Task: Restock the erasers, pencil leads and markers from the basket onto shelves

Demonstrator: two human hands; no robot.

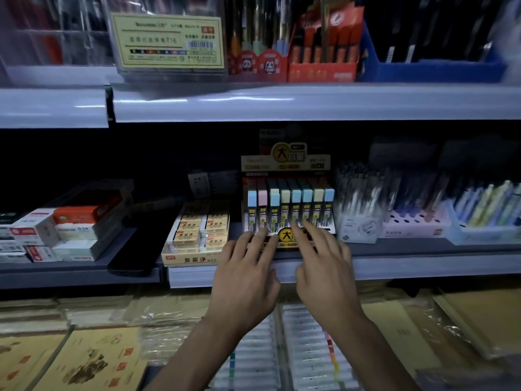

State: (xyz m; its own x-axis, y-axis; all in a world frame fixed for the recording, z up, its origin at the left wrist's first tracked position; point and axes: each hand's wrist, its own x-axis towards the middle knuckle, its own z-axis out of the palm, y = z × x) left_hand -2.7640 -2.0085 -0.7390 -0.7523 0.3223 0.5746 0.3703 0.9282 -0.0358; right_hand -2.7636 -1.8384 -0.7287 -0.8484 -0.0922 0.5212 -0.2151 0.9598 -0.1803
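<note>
Basically, the light, flimsy lead box right of the eraser box is touched by the flat-fingered left hand and right hand, probably best gripped at its sides.

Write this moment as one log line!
left hand: open, touching pencil lead box | right hand: open, touching same box | eraser box: beside it

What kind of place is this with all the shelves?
Most likely a stationery shop. The shelves hold a display box of pencil leads, a box of erasers and tubs of pens, with notebooks stacked below.
</note>
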